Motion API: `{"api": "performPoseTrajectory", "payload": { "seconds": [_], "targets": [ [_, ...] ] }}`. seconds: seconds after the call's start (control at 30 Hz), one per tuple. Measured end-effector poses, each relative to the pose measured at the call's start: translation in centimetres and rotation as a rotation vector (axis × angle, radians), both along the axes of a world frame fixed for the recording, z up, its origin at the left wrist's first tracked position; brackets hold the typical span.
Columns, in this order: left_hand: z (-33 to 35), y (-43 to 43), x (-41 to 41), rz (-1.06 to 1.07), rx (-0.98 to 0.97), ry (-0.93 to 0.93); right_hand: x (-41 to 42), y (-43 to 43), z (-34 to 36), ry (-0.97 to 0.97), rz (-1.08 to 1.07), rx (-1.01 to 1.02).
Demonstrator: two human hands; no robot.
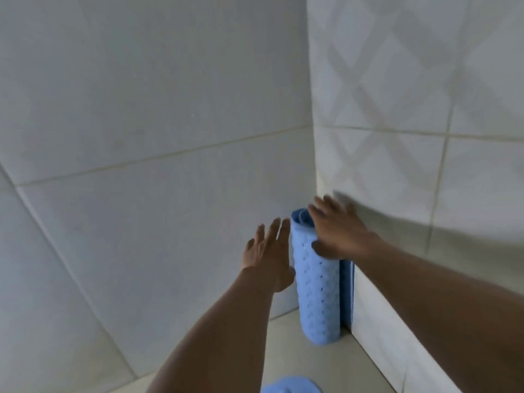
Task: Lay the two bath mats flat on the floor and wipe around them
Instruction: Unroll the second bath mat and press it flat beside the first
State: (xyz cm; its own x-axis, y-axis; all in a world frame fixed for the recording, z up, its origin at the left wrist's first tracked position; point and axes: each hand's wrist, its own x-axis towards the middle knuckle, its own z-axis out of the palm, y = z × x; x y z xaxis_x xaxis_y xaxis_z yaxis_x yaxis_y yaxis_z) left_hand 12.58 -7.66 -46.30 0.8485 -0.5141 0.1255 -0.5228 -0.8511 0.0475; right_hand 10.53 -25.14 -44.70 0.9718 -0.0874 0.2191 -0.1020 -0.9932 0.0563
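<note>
A light blue bath mat (317,290), rolled into a tube with small holes, stands upright in the corner where two tiled walls meet. My right hand (337,231) lies over its top right side, thumb pressed on the front of the roll and fingers spread. My left hand (269,256) is open, fingers apart, just left of the roll and touching or nearly touching its side. A second blue piece (347,293) shows behind the roll against the right wall. Part of another blue mat (290,385) peeks in at the bottom edge.
Pale grey tiled wall (141,137) fills the left and centre. A patterned tiled wall (411,109) juts out on the right, its corner edge right beside the roll. A strip of beige floor (306,361) shows below the roll.
</note>
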Motion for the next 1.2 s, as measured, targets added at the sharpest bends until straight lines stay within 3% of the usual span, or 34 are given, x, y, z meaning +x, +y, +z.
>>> {"api": "performPoseTrajectory", "payload": {
  "seconds": [0.17, 0.4, 0.67, 0.77, 0.87, 0.97, 1.13, 1.2],
  "targets": [
    [-0.4, -3.3, 3.7, -0.036, 0.223, -0.094, 1.3, -0.7, -4.0, -0.059, 0.028, 0.052],
    [-1.4, -2.8, 2.4, -0.093, 0.016, -0.206, 0.4, -1.2, -5.9, -0.124, 0.164, 0.075],
    [0.6, 4.8, -5.1, -0.089, 0.094, -0.201, -8.8, 4.4, -4.4, -0.111, 0.338, 0.060],
    [2.4, 8.6, -7.2, -0.071, 0.021, -0.202, -10.8, 6.6, -0.9, -0.158, 0.381, 0.144],
    [5.4, 12.2, -7.8, 0.055, -0.088, -0.073, -11.6, 9.4, 3.5, -0.092, 0.389, 0.201],
    [7.2, 16.5, -8.0, 0.160, -0.077, 0.095, -11.5, 13.1, 5.3, 0.049, 0.379, 0.150],
    [5.4, 24.5, -10.4, 0.291, 0.156, 0.429, -10.3, 22.0, 0.3, 0.216, 0.515, 0.185],
    [3.4, 28.3, -11.6, 0.379, 0.183, 0.475, -9.7, 26.3, -2.3, 0.238, 0.590, 0.181]
  ]
}}
